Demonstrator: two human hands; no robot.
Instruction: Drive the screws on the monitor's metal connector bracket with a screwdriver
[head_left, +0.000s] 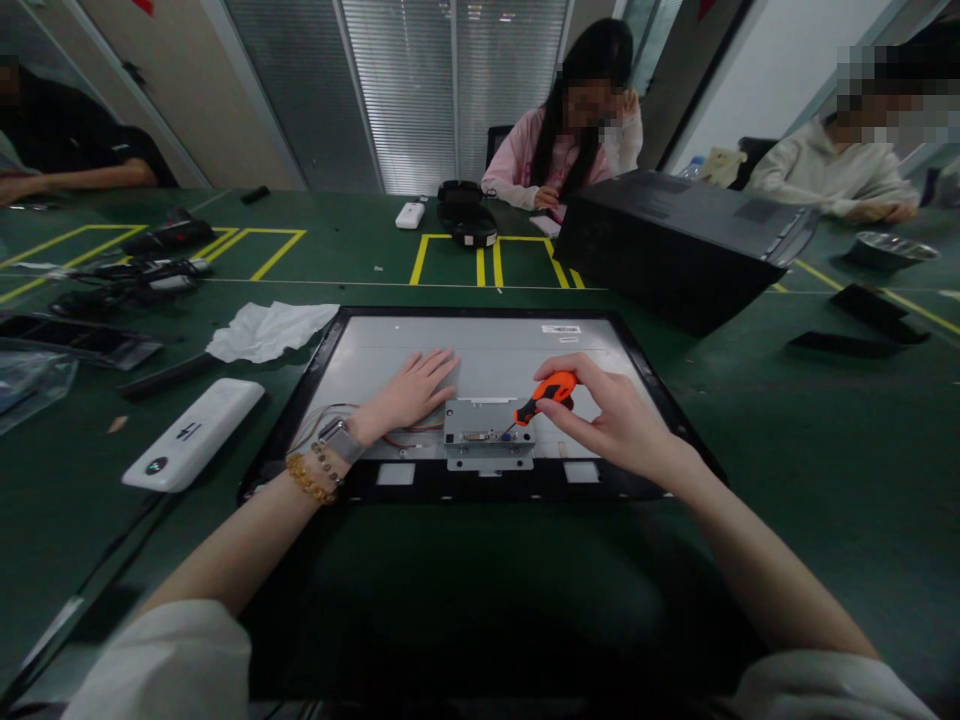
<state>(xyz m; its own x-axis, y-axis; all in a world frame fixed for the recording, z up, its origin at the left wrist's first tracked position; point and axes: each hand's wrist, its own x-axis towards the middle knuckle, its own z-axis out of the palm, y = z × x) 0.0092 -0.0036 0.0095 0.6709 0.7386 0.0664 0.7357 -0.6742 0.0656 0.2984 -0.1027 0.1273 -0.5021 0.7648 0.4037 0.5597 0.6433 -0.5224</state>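
Note:
In front of me a monitor panel [495, 350] lies in its black frame, with its bare metal back facing up. A metal bracket [487, 462] with connector ports sits at its near middle. My right hand [611, 410] grips an orange and black screwdriver [553, 390], whose thin shaft slants down to the ports by the blue connector [506, 436]. Flat on the metal back, just left of the bracket, rests my left hand [411, 395], fingers stretched out and holding nothing. Thin wires [405, 435] run beneath the left hand and wrist toward the bracket.
A white power bank [193, 436] with a cable, a crumpled white tissue [271, 330] and tangled cables [142, 275] lie at left. A large black casing [675, 250] stands behind the panel at right, near a metal bowl [891, 250]. Several people sit across the green table [840, 480].

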